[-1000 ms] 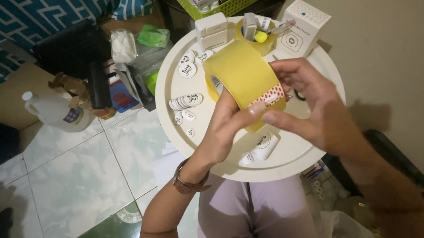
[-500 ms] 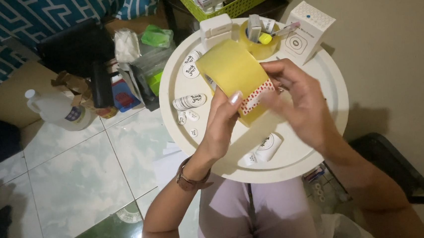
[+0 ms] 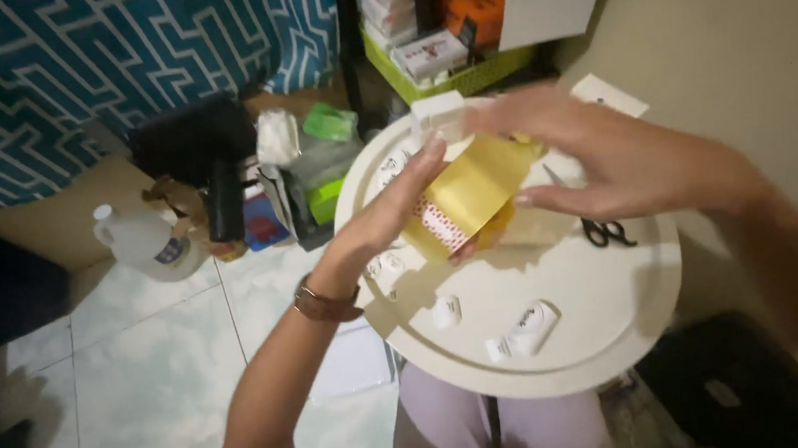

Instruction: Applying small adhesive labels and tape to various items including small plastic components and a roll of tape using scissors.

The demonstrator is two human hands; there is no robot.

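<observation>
A yellow tape roll is gripped at frame centre between the fingers of the left hand and the right hand, above the round white table. Black scissors and small white rolls are seen on the tabletop; a white bottle is seen at left on the tiled floor.

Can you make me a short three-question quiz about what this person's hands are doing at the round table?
1. True or false: both hands hold the yellow tape roll above the round white table.
2. Which lies on the table near the right hand? A) black scissors B) a hammer C) a spoon
3. What does the left hand wear at the wrist?

Key:
1. True: left and right hand each have a grip on the roll.
2. A, the black scissors.
3. A brown wristband.
</observation>
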